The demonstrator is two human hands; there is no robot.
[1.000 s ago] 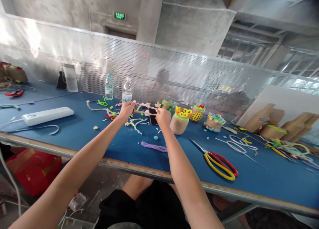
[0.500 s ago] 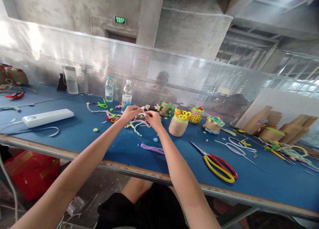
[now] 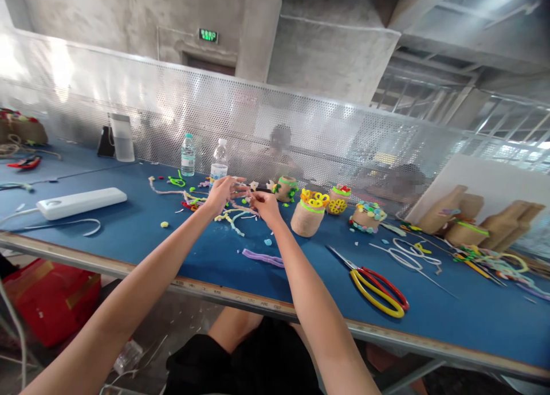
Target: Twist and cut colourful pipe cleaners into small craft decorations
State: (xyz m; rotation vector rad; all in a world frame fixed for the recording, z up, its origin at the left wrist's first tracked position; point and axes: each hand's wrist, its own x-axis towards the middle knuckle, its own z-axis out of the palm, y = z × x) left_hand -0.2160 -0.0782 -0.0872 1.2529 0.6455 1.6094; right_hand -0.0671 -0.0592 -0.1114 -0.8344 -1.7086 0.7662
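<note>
My left hand [image 3: 223, 193] is over the middle of the table, its fingers stretched out and slightly apart beside my right fingertips. My right hand [image 3: 265, 206] is closed in a pinch on a short pale pipe cleaner [image 3: 248, 195], most of it hidden by the fingers. Under and around the hands lie loose coloured pipe cleaners, among them a light blue one [image 3: 234, 226]. Nearer me is a purple pipe cleaner [image 3: 262, 258]. To the right of my right hand stands a twine-wrapped jar [image 3: 307, 222] with yellow loops around its top.
Large scissors [image 3: 373, 289] with red and yellow handles lie to the right. Decorated jars [image 3: 367, 216] and twine-wrapped bottles [image 3: 442, 208] stand farther right. Two water bottles [image 3: 188, 156] are at the back, before a perforated metal screen [image 3: 150, 108]. A white power bank-like box [image 3: 81, 203] lies left.
My left hand has loosened, its fingers now spread and raised slightly off the pale pipe cleaner. My right hand stays in nearly the same place, still pinching.
</note>
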